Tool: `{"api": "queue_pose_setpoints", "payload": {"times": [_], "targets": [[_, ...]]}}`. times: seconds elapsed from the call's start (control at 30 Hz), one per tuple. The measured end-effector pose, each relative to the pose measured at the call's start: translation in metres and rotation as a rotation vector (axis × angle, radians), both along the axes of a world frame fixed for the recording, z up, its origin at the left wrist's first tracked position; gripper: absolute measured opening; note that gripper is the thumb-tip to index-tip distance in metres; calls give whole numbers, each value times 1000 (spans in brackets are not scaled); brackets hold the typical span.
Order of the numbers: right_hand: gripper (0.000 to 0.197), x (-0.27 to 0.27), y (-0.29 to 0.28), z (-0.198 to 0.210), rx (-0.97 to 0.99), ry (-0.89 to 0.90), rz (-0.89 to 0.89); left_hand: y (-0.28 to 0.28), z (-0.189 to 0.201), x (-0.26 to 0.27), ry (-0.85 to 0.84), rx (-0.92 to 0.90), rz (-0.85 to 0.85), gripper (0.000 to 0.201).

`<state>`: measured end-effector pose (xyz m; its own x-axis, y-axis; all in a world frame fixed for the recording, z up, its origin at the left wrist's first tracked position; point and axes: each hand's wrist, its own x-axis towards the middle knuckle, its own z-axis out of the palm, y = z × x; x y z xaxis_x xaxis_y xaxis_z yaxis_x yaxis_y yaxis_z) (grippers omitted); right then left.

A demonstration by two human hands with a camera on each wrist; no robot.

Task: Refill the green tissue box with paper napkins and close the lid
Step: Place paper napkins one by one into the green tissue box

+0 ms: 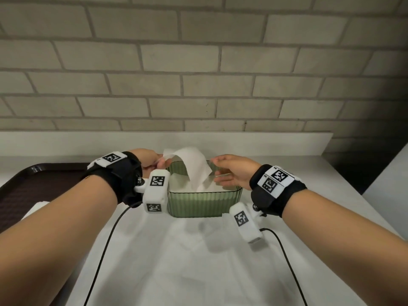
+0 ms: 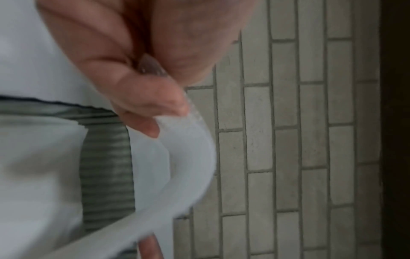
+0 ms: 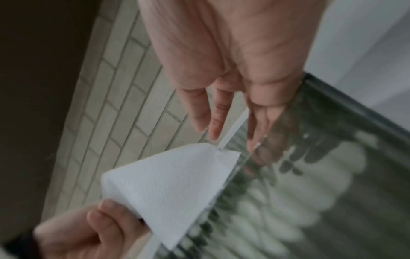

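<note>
The green ribbed tissue box [image 1: 198, 204] stands open-topped in the middle of the white table, with a white stack of napkins [image 1: 183, 185] inside. My left hand [image 1: 154, 163] pinches a corner of the top napkin [image 1: 192, 164], which arches up above the box's left end. In the left wrist view the left hand [image 2: 165, 116] holds the napkin [image 2: 184, 157] beside the box wall [image 2: 104, 157]. My right hand [image 1: 223, 173] hovers open over the box's right end. The right wrist view has its fingers [image 3: 204, 112] straight by the rim [image 3: 346, 105], near the napkin [image 3: 170, 184].
A dark brown tray [image 1: 33, 182] lies at the left with a white object [image 1: 37, 206] on it. A brick wall [image 1: 198, 74] rises behind the table. The table's right edge [image 1: 362, 195] runs close to my right wrist. Black cables [image 1: 106, 239] trail toward me.
</note>
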<state>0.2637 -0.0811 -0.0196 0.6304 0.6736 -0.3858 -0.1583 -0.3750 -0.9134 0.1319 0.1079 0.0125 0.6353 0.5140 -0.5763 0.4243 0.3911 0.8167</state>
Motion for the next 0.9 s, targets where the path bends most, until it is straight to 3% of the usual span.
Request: {"api": "queue_pose_setpoints", "payload": {"times": [0.1, 0.17, 0.27, 0.33, 0.4, 0.43, 0.5, 0.57, 0.67, 0.73, 0.9], "targets": [[26, 0, 2, 1, 68, 124, 13, -2, 5, -2, 11, 49, -127, 26], [32, -3, 6, 2, 84, 176, 22, -7, 10, 2, 24, 29, -120, 31], [40, -9, 10, 3, 185, 278, 22, -28, 20, 8, 43, 265, -146, 36], [39, -11, 13, 2, 295, 315, -22, -30, 20, 10, 7, 318, -190, 35], [43, -12, 14, 3, 380, 285, -86, -25, 19, 11, -40, 233, -134, 27], [43, -11, 14, 4, 394, 236, -120, -25, 18, 11, -58, 178, -82, 22], [41, -9, 10, 5, 375, 99, -183, -26, 14, 12, -46, 279, -40, 15], [43, -3, 4, 3, 277, -114, -222, -25, 4, 13, -14, 521, -44, 15], [51, 4, -5, 3, 4, -556, -216, -31, -11, 12, 105, 981, -204, 29], [49, 6, -10, 2, -99, -739, -167, -38, -17, 10, 174, 1212, -303, 35], [36, 5, -5, -3, -335, -989, 143, -46, -31, 11, 251, 1385, -455, 34]]}}
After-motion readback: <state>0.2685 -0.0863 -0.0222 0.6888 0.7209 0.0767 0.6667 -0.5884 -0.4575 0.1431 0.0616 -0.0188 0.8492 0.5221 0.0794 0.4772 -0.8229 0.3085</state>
